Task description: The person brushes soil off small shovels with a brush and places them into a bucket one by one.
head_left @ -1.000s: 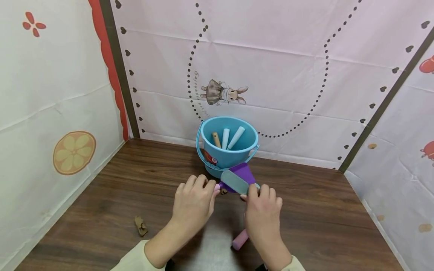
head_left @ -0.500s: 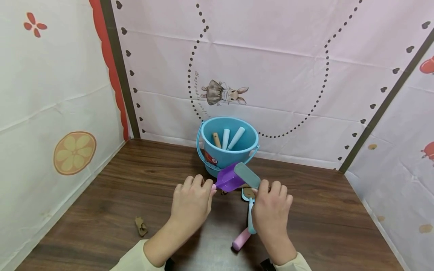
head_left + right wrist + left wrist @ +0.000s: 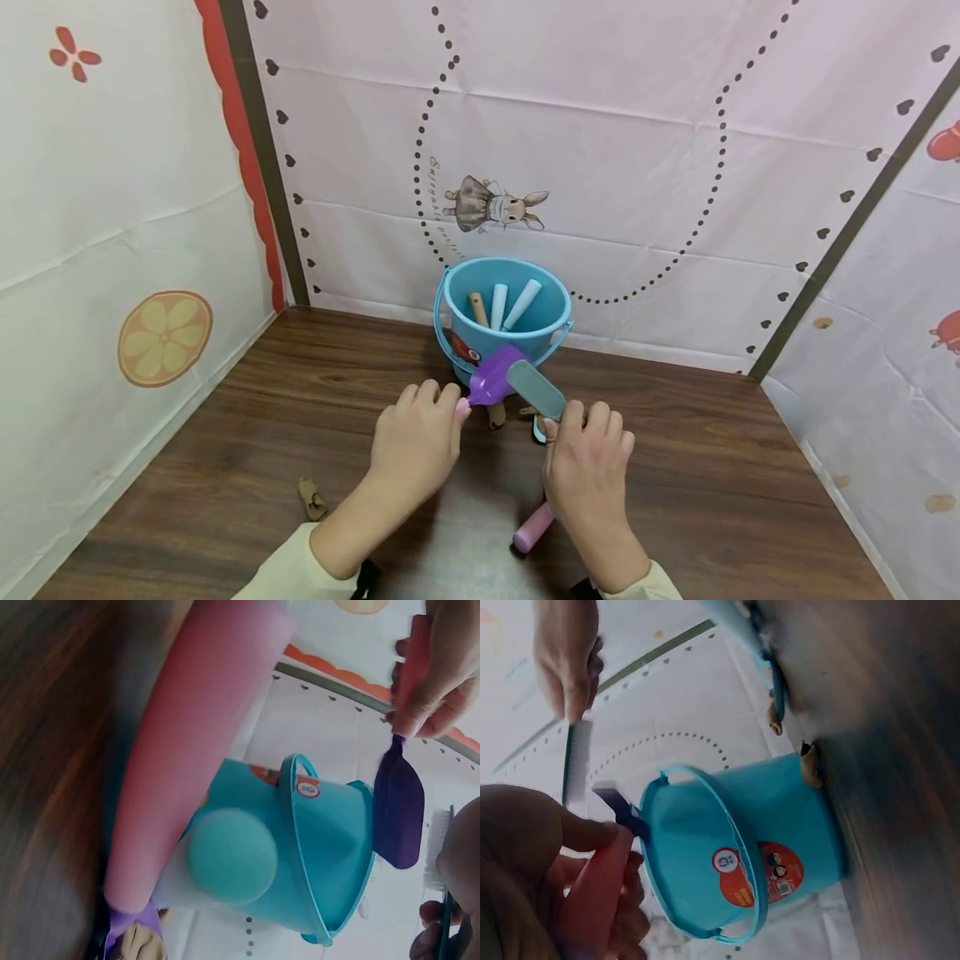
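My left hand [image 3: 416, 437] grips the pink handle [image 3: 596, 900] of a small purple shovel [image 3: 493, 377]. The shovel's blade overlaps the front of the blue bucket [image 3: 542, 340] in the head view; in the right wrist view it is at the bucket's rim. My right hand [image 3: 588, 458] holds a brush [image 3: 535, 388] with a grey-green back and pale bristles [image 3: 436, 847]. The brush's far end overlaps the shovel blade's right edge in the head view. Inside the bucket stand two pale handles [image 3: 498, 307] and a tan one [image 3: 478, 310].
Beneath my right hand lie a pink handle [image 3: 533, 527] and a light blue tool [image 3: 538, 429], mostly hidden. The pink handle joins a purple scoop [image 3: 150, 922] holding a crumpled brown piece. Other brown pieces lie before the bucket [image 3: 497, 415] and at the left [image 3: 311, 500].
The shovel has risen and tilted toward the bucket's front. The brush swung right off the blade, then came back left and up. Both hands keep their hold; the bucket stays put.
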### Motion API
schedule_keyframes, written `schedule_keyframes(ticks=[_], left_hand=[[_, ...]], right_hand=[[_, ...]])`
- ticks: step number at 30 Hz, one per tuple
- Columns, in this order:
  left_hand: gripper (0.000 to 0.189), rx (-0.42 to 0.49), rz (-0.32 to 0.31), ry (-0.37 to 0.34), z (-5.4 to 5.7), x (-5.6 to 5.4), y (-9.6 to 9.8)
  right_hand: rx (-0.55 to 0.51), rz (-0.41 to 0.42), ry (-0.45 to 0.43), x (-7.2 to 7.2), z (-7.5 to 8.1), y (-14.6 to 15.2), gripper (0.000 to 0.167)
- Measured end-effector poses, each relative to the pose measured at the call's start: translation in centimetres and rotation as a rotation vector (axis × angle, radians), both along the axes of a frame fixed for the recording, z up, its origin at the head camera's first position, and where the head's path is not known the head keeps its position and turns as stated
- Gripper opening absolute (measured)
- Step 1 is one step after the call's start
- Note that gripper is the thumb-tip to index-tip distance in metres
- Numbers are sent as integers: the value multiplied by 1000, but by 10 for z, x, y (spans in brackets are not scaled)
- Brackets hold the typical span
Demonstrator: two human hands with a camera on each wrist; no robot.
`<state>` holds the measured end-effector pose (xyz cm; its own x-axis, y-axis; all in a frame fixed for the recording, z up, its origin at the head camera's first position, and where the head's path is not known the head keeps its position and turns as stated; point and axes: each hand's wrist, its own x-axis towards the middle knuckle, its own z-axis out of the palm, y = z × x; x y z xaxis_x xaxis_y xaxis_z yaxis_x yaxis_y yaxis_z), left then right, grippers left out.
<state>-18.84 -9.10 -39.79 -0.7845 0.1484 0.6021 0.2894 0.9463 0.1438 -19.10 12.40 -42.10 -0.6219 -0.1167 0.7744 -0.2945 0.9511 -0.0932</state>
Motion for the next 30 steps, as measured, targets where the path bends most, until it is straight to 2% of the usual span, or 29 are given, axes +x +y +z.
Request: schedule_keyframes(ticks=[2,4,6,9,11,13,14,16,19,26,30], left_hand=[[20,91,-23,-142,3,-3,-4],[21,251,-84,-309,5,-6,-8],[23,498,-208,-506,7,-10,-11],[26,994,-459,-864,7,-16,-16],[26,1295,-580,-1099,6,-18,-18],[25,1484,-646,-1274,4,-19,-19],[25,1540,-666,-1328,4,-19,-20],[24,1588,-693,-1389,4,-19,-20],[26,1601,-709,-1425,4,-18,-19],[26,1586,-725,-1496,4,-18,-19],[26,1542,-720,-1503,2,-18,-19]], right_hand=[[-10,26,-43,1,1,0,34],[-20,47,-76,2,2,-1,33],[-24,63,-85,4,3,-1,32],[-23,85,-55,7,5,-4,34],[-16,100,-30,10,5,-6,37],[-5,112,-8,12,5,-10,43],[2,116,-1,13,5,-12,47],[16,120,5,15,3,-16,53],[29,130,2,17,1,-21,54],[41,122,-40,21,3,-21,51],[33,93,-58,17,6,-15,48]])
